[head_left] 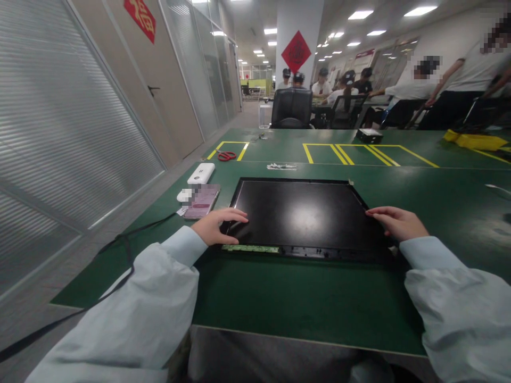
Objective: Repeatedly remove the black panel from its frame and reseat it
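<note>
A black flat display panel (pixel 295 213) lies on the green table, with a bright reflection on its surface. Along its near edge runs a green circuit strip (pixel 250 248), left of centre. My left hand (pixel 219 225) rests at the panel's left edge, fingers apart, thumb and fingertips over the dark surface. At the right edge, my right hand (pixel 397 222) has its fingers close together, with the fingertips at the panel's frame. The underside of the right fingers is partly hidden.
Left of the panel lie a phone (pixel 204 201), a white device (pixel 202 173) and a black cord (pixel 149 224). Red-handled scissors (pixel 227 156), a small black box (pixel 369 136) and yellow tape lines are farther back. Several people sit or stand beyond the green table (pixel 311 303).
</note>
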`<act>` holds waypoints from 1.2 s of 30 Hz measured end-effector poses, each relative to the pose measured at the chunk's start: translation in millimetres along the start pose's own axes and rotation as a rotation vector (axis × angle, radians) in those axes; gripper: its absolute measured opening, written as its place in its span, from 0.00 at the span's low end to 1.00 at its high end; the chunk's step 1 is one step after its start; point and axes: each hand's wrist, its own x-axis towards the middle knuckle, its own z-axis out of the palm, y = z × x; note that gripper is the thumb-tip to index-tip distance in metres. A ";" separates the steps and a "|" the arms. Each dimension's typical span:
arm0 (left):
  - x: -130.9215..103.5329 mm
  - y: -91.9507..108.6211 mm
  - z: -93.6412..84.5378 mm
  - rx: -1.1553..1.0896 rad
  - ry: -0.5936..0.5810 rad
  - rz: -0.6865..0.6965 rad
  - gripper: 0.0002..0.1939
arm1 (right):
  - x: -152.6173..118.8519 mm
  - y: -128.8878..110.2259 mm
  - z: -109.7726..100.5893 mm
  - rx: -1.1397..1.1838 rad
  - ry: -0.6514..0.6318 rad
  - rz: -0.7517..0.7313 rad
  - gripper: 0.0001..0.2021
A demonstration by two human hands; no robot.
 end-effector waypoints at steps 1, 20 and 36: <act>0.0 0.3 0.3 0.006 -0.001 0.003 0.27 | -0.4 -1.1 -0.1 0.004 -0.002 0.005 0.13; 3.9 8.8 1.0 0.046 0.033 0.042 0.23 | 15.2 15.8 -5.7 0.010 -0.079 -0.020 0.14; 0.9 -18.3 8.2 0.282 0.282 -0.273 0.19 | -8.5 -16.6 -3.0 -0.001 -0.026 0.026 0.15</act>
